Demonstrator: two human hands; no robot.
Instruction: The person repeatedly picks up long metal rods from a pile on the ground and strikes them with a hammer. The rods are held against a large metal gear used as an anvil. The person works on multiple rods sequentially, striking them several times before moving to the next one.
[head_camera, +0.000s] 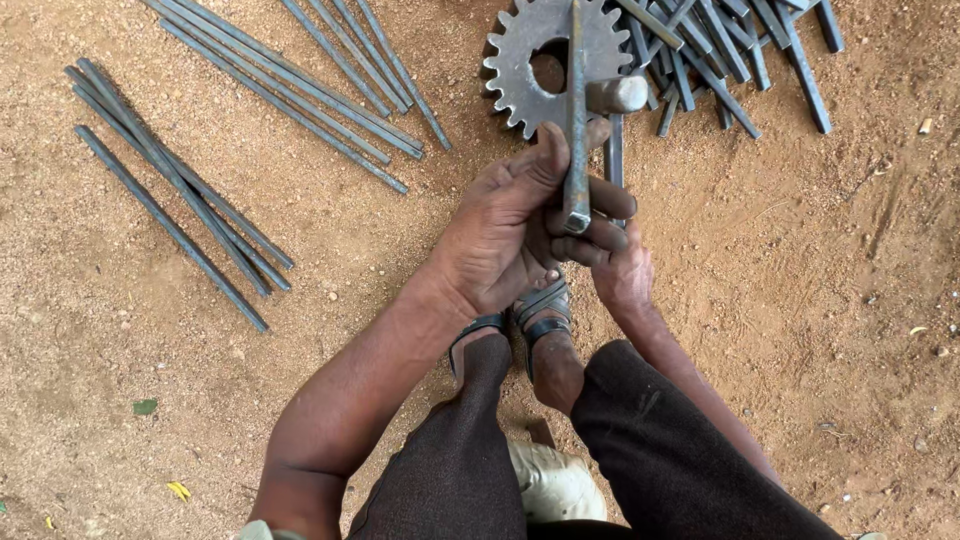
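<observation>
Partly hidden right hand (622, 275), hammer (614, 100) handle

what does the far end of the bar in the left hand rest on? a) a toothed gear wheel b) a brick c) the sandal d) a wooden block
a: the flat steel bar gripped in the left hand runs up across the toothed gear wheel lying on the sandy ground, while the right hand holds a hammer beside it.

One toothed gear (540, 62), one hammer (614, 110), two hands (510, 235), two sandals (545, 315), three groups of steel rods (180, 190).
</observation>
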